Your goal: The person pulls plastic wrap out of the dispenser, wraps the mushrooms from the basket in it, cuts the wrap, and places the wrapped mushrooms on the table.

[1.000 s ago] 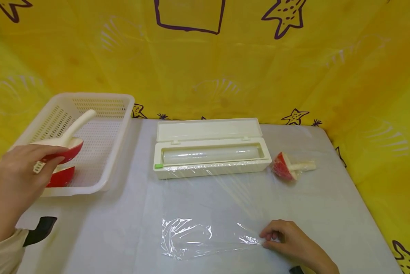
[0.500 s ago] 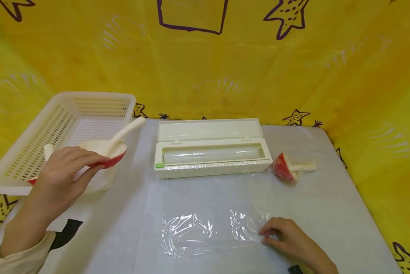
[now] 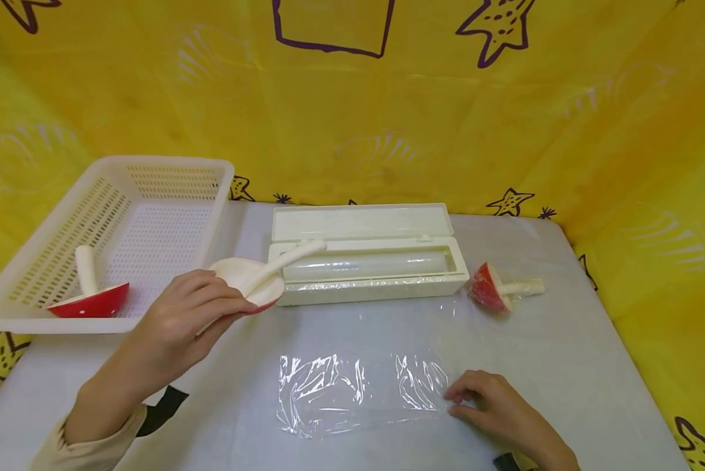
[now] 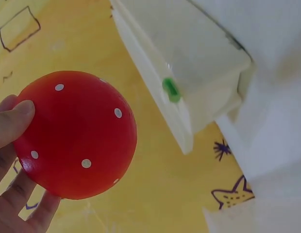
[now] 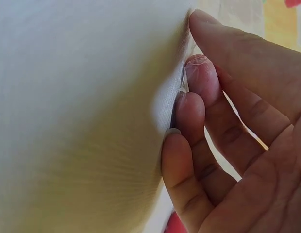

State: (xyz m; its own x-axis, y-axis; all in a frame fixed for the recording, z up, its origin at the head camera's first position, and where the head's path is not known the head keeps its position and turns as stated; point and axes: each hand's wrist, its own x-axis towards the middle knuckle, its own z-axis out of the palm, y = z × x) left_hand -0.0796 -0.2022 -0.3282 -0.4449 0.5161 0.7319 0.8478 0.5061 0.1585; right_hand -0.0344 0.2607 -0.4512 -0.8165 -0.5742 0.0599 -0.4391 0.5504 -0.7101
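My left hand (image 3: 181, 327) grips a mushroom-shaped ladle (image 3: 247, 275) by its bowl, white inside, its pale handle slanting up over the dispenser. The left wrist view shows the red, white-dotted underside of the ladle's bowl (image 4: 75, 136), with thumb and fingers at its edge. A sheet of cling film (image 3: 358, 392) lies pulled out on the table. At its right end rests my right hand (image 3: 499, 405), fingers relaxed, thumb and forefinger apart. A bit of film clings to a fingertip (image 5: 201, 77) in the right wrist view.
An open-lidded cling film dispenser (image 3: 376, 292) with a green slider (image 4: 171, 90) stands at the back. Right of it lies a film-wrapped ladle (image 3: 490, 288). A white basket (image 3: 222, 196) at the left holds another red ladle (image 3: 95, 302). A yellow patterned cloth (image 3: 352, 118) hangs behind.
The left hand has carried the ladle out of the basket's area, rightward to the dispenser's left end. The right hand has barely moved, while the film by its fingertips has slackened.
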